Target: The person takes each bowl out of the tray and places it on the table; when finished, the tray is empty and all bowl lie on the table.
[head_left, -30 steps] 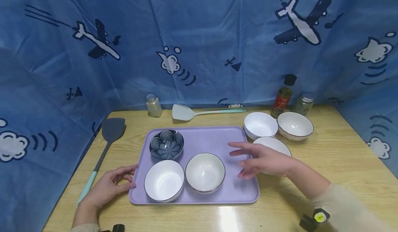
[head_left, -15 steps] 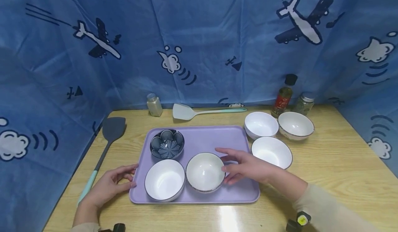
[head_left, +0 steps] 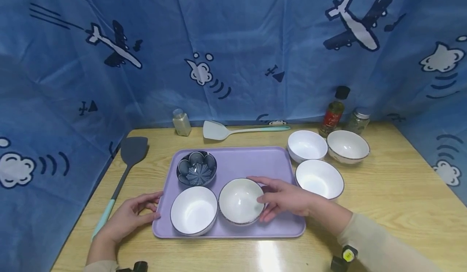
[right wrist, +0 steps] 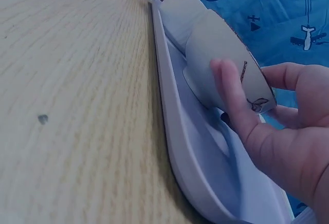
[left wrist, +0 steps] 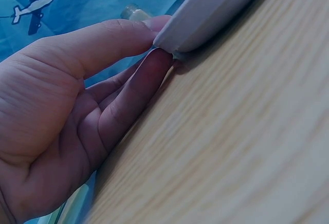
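Note:
My left hand (head_left: 127, 221) pinches the left edge of a lilac tray (head_left: 251, 158); the left wrist view has the thumb and fingers on its rim (left wrist: 187, 34). My right hand (head_left: 286, 199) holds the right side of a cream bowl (head_left: 238, 203), thumb over the rim and fingers along the outside. In the right wrist view this bowl (right wrist: 216, 54) has a small painted pattern and sits upright on the tray. To its left stands a white dark-rimmed bowl (head_left: 193, 211). Behind that is a dark blue petal-patterned bowl (head_left: 197, 168).
Right of the tray stand two white bowls (head_left: 307, 146) (head_left: 319, 178) and a cream bowl (head_left: 348, 146). Behind them are a sauce bottle (head_left: 333, 114) and a jar (head_left: 357, 121). A shaker (head_left: 181, 123), a white spatula (head_left: 215, 131) and a dark spatula (head_left: 133, 152) lie around the tray.
My right hand has moved left from over the tray's right side to the cream bowl and taken hold of its rim. The left hand stays on the tray edge.

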`<state>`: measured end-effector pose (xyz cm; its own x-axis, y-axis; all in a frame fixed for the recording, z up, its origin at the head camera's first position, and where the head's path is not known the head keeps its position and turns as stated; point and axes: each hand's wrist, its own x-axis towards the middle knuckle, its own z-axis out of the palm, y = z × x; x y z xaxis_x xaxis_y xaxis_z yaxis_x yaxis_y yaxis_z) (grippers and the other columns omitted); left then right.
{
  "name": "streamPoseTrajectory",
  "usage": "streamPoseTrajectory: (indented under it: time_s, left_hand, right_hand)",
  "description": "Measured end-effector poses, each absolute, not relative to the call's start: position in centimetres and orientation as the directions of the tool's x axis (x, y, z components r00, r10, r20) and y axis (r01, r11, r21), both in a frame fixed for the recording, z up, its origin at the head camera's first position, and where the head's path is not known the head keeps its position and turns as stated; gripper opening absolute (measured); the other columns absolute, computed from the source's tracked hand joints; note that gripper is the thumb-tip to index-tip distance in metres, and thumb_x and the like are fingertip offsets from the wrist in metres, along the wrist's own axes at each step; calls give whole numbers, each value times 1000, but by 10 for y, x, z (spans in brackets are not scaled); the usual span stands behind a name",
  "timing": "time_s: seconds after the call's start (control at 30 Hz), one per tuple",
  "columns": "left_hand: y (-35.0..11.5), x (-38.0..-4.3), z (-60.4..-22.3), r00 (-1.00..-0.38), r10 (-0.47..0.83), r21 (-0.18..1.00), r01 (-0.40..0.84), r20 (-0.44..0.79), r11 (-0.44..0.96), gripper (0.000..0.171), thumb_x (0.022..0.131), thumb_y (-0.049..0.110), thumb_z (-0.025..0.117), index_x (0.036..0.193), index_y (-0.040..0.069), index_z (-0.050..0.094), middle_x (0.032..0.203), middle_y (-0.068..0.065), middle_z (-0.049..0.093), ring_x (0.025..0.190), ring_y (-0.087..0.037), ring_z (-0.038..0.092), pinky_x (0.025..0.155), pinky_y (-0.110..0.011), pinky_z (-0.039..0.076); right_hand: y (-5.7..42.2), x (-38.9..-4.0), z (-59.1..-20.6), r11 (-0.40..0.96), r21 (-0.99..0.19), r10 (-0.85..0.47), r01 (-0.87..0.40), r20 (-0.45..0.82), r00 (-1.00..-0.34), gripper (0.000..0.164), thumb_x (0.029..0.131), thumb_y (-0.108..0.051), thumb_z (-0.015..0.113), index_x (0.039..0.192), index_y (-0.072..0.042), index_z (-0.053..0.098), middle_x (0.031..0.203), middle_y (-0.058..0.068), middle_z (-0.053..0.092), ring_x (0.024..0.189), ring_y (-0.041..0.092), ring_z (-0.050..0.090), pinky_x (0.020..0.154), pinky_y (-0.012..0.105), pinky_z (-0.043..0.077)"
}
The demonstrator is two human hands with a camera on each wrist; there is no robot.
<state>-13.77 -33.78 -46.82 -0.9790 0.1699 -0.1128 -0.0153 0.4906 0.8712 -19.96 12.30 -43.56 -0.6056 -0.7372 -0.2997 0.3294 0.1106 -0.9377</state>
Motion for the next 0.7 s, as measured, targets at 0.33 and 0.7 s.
streamPoseTrajectory:
  time_s: [0.33, 0.7]
  left_hand:
    - [-337, -138, -468, -978, 166, 867, -31, -130, 498, 64, 84, 26, 81, 141, 9, 56, 121, -13, 65, 98, -11, 64, 89, -14, 47]
    - [-338, -139, -469, -978, 137, 856, -65, -156, 513, 65, 83, 28, 82, 141, 11, 57, 122, -10, 65, 99, -11, 64, 89, -13, 47]
  right_hand:
    - [129, -198, -432, 52, -919, -755, 392, -293, -587, 76, 94, -1, 57, 159, -22, 23, 139, 30, 45, 86, 32, 73, 81, 43, 60]
    - [136, -197, -421, 57, -920, -746, 387, -297, -597, 75, 93, 0, 58, 158, -20, 26, 140, 28, 45, 85, 33, 73, 82, 46, 59]
